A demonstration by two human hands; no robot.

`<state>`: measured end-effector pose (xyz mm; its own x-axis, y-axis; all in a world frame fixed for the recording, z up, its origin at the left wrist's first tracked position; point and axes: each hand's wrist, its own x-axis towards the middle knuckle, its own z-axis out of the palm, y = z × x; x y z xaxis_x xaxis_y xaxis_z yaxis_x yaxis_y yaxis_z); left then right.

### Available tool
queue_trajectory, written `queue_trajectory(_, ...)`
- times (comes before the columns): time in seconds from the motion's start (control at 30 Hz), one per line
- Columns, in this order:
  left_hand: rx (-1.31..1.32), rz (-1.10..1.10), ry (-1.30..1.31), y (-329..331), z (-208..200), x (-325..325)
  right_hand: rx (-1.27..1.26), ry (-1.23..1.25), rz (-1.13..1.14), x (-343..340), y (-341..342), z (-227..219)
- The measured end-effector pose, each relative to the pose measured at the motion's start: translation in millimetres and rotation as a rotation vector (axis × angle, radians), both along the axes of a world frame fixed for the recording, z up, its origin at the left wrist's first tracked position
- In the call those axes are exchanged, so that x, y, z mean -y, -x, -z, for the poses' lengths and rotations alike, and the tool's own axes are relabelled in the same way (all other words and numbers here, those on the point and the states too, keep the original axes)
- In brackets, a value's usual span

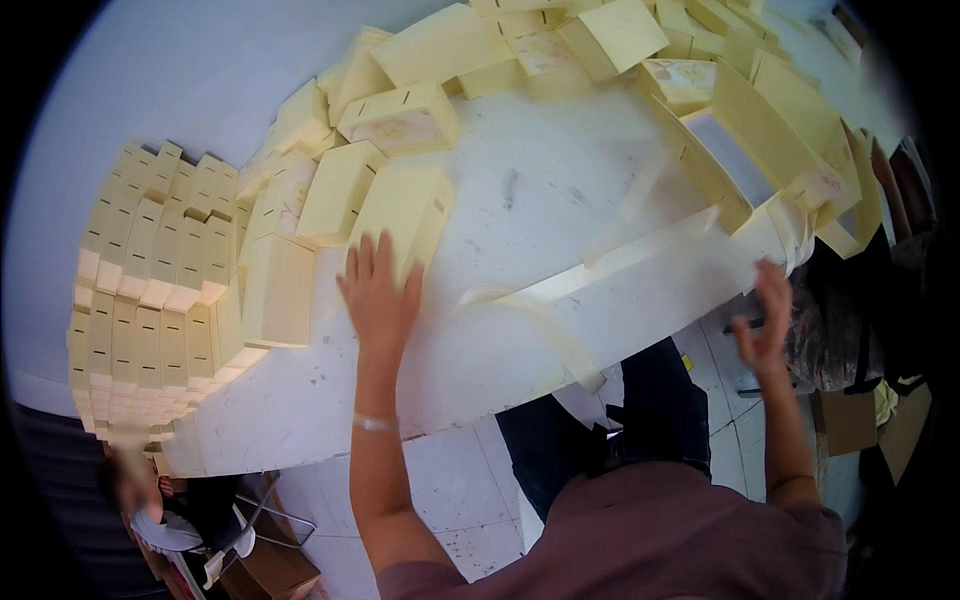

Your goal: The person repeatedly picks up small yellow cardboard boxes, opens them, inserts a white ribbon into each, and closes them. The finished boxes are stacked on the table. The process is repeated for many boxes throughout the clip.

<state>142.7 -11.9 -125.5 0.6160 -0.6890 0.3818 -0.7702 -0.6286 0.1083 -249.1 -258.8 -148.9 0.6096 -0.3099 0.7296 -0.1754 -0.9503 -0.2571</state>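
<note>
My left hand [382,302] lies flat with fingers spread, its fingertips at the near end of a pale yellow box [408,200] on the white table. A closed yellow box [340,190] is directly left of that one. My right hand [766,320] is raised off the table's right edge, fingers apart and holding nothing, slightly blurred. Just beyond it sits a looped bundle of pale strip [792,228]. A long cream strip [640,246] stretches across the tabletop between my hands, and a curled piece of it [545,325] bends toward the front edge.
Stacked yellow boxes [150,255] form a tall block on the left. More boxes [440,45] are heaped along the back. An open box [735,150] with a pale interior stands at the right. Another person [165,515] sits at lower left. Brown cardboard [848,422] is at lower right.
</note>
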Motion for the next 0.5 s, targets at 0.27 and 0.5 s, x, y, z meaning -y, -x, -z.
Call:
queue_trajectory(0.27, -0.364, -0.057, 0.090, 34.7, -28.5, -126.8, -0.357, -0.045, -0.352, -44.2, -124.9, -7.3)
queue_trajectory(0.5, -0.763, -0.172, 0.374, 24.4, -31.3, -170.2, -0.617, 0.008, 0.173, 36.2, -240.0, -10.3)
